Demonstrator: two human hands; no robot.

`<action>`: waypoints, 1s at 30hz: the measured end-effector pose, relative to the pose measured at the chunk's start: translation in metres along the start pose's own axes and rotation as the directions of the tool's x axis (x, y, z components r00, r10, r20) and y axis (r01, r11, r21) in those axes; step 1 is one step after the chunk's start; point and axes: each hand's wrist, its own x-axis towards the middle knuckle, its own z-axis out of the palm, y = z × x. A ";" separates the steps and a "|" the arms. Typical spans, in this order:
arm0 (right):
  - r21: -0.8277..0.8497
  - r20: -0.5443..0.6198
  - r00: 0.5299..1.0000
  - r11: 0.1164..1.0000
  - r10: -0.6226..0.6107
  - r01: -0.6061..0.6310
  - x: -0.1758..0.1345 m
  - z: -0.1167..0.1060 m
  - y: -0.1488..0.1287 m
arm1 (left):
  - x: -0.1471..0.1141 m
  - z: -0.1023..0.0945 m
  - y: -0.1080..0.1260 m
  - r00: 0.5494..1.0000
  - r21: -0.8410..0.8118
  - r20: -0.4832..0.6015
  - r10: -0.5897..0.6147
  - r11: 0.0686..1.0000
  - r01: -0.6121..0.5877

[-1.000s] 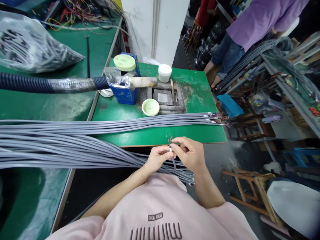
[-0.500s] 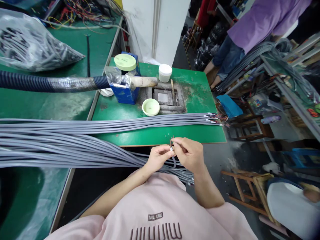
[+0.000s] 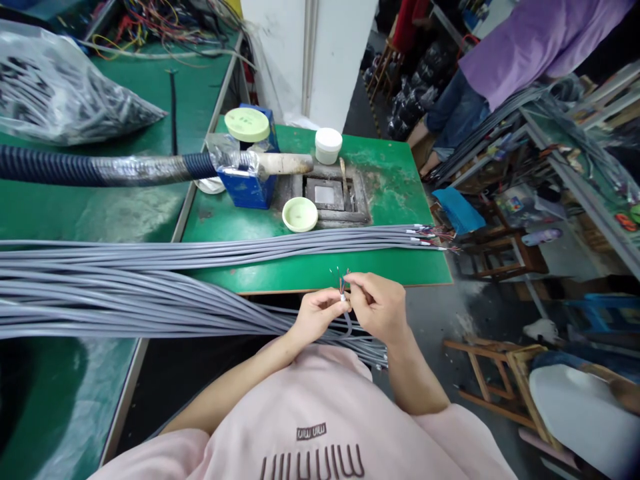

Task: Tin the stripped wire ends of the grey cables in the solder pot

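Observation:
Close to my body, just off the table's front edge, my left hand (image 3: pixel 320 316) pinches a grey cable (image 3: pixel 348 325) at the white band near its stripped end. Thin coloured wires (image 3: pixel 341 283) fan upward from that band. My right hand (image 3: pixel 376 303) is closed at the wires, with thumb and forefinger pinched on one or more of them; the fingertips partly hide which. A bundle of grey cables (image 3: pixel 200 300) runs from the left toward my lap. Another row of grey cables (image 3: pixel 280 250) lies on the green table, its stripped ends near the right edge.
On the green table (image 3: pixel 395 180) stand a framed metal pot (image 3: pixel 325 195), a pale green dish (image 3: pixel 300 215), a white tub (image 3: pixel 328 145) and a blue box (image 3: pixel 247 189). A ribbed hose (image 3: pixel 150 170) crosses from the left. At right are a wooden stool (image 3: pixel 500 373) and another person in purple (image 3: pixel 525 53).
Both hands stay nearly in place. The wire tips above the white band stand slightly more spread, and my right fingers have shifted a little at them.

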 end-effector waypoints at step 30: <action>0.305 -0.329 0.861 0.907 0.387 -0.291 0.012 -0.020 -0.005 | -0.008 -0.005 -0.010 0.996 0.127 0.042 -0.080 0.989 0.074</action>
